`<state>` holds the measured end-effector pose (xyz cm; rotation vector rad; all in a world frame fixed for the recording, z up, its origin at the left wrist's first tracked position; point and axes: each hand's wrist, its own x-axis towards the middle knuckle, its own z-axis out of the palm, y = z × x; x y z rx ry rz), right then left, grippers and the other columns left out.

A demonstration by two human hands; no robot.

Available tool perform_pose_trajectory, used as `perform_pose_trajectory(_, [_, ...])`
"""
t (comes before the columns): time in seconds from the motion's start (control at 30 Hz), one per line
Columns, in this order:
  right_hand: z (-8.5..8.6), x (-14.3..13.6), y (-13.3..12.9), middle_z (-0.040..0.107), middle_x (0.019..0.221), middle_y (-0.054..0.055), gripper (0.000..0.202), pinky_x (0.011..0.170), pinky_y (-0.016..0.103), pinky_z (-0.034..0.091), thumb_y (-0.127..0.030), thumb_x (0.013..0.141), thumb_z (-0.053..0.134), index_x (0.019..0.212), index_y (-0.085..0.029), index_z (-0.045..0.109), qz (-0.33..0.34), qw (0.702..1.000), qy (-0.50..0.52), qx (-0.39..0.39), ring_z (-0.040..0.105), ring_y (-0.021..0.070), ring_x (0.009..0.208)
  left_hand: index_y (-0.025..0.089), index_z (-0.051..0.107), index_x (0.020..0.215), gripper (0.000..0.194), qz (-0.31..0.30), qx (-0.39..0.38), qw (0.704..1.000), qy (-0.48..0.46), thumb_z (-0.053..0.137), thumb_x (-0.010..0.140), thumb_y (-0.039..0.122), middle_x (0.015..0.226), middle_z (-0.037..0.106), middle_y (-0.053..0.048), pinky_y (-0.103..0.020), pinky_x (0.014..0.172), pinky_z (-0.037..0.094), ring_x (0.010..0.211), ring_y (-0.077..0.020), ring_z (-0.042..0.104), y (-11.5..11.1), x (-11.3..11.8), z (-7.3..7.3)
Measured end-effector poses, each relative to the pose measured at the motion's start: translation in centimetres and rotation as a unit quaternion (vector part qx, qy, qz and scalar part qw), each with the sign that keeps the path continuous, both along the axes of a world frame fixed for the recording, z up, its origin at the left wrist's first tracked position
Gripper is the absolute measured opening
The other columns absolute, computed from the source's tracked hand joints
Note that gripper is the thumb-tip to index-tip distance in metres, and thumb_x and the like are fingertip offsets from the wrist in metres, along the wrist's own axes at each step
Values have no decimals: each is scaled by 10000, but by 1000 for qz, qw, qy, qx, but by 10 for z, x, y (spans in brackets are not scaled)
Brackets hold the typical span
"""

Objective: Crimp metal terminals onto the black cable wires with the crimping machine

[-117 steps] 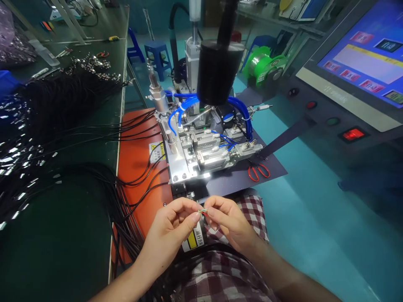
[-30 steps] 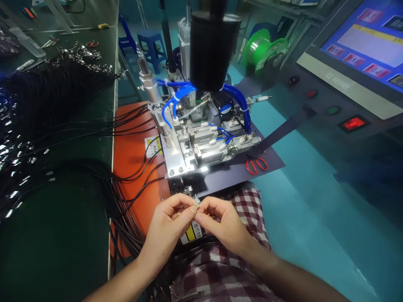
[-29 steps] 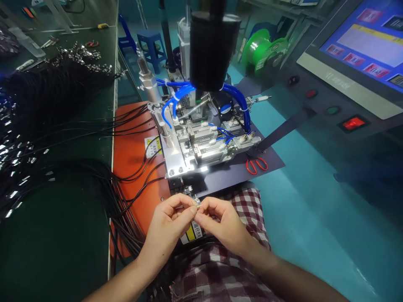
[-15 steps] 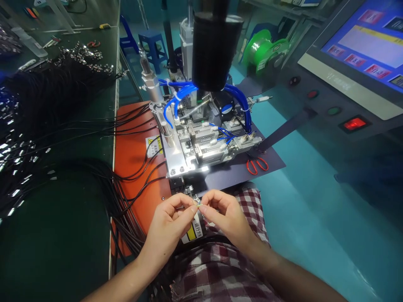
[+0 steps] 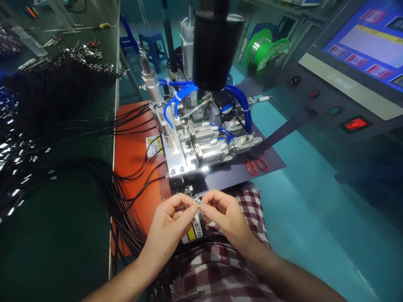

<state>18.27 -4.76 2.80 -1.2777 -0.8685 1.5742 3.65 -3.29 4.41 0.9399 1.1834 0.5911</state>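
Thumb and fingertips of my left hand (image 5: 174,216) are pinched together in front of the machine. My right hand (image 5: 225,212) pinches close beside it, the fingertips of both nearly touching. Between them shows a tiny yellow-green piece of thin wire (image 5: 198,206), mostly covered by the fingers. Just beyond the fingertips is the front of a metal machine (image 5: 204,157) with blue air hoses (image 5: 244,100). Black cables (image 5: 126,205) run across the orange base plate (image 5: 138,147) left of my hands, several with their ends at the machine's side.
Red-handled scissors (image 5: 257,166) lie on the dark plate right of the machine. A control panel (image 5: 349,88) with a lit screen stands at the right. At left, a dark table (image 5: 56,235) bears heaps of black cables (image 5: 63,88). A black cylinder (image 5: 217,50) hangs above the machine.
The fingertips have shifted very slightly, and less of the thin wire shows between them. Both hands otherwise stay in place.
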Motion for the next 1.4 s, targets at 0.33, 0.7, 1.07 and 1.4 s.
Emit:
perform_pose_trajectory(0.33, [-3,-1,-2,495,552,-51,162,519,233,365,-288,743,649,685,-166,560,-1,1000,8,-2,451,93,514,166,537,759,222,2,1,1000,-1,595,823,371,488,380,78,-198,441,152,456,-51,252,-1,0,1])
perform_pose_trajectory(0.7, [-3,-2,-3,502,601,-39,194,507,237,360,-324,767,651,702,-167,559,-7,998,-63,24,459,98,529,157,537,758,229,6,5,1000,-12,606,818,367,470,323,95,-171,419,159,438,-41,245,-2,1,-1])
perform_pose_trajectory(1.07, [-14,0,0,501,481,-55,223,503,226,301,-346,785,628,695,-163,537,47,995,77,-46,410,81,463,152,567,864,183,14,36,997,-61,627,810,316,569,482,73,-134,377,224,394,-11,339,-1,-2,-8])
perform_pose_trajectory(1.4, [-15,9,24,515,490,-54,187,491,231,301,-314,762,625,693,-159,547,89,995,26,-26,416,83,459,205,468,936,176,-76,29,996,19,560,831,311,709,461,61,-175,381,288,446,-50,379,14,-15,2])
